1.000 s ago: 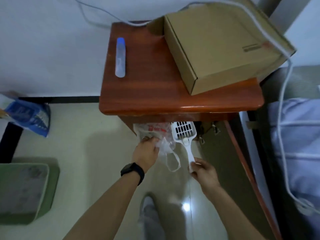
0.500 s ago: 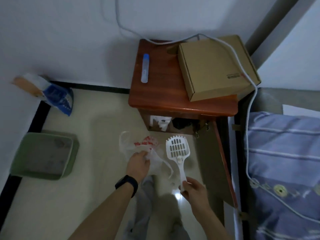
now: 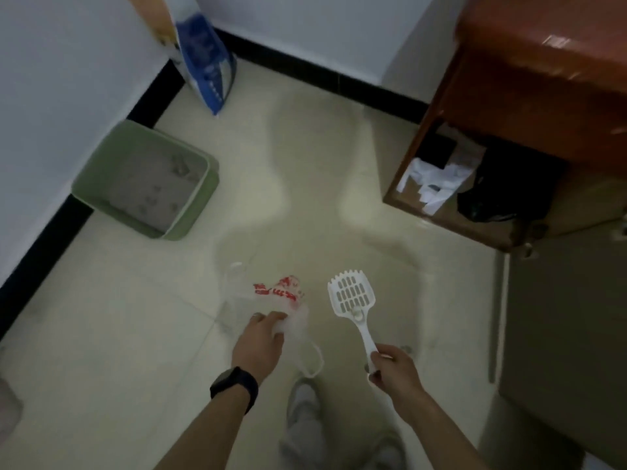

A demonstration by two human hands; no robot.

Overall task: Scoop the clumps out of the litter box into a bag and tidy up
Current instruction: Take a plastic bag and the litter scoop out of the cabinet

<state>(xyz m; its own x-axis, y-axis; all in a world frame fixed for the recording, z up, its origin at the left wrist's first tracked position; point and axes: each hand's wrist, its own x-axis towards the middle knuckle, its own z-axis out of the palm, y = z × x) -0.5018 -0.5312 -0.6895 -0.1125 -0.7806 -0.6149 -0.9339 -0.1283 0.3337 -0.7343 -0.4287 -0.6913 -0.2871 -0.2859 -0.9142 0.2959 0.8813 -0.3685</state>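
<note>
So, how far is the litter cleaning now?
Done: the tools are fetched. The left hand holds the plastic bag and the right hand holds the white scoop. In hand: carrying both. Left: the green litter box by the wall shows dark clumps in the grey litter, so scooping has not started.

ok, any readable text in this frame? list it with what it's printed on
Nothing can be read for certain.
Plastic bag in the left hand: red print, too blurred to read.
Blue sack leaning on the wall: white markings, too blurred to read.
Scoop in the right hand, green litter box, watch: no text visible.
</note>
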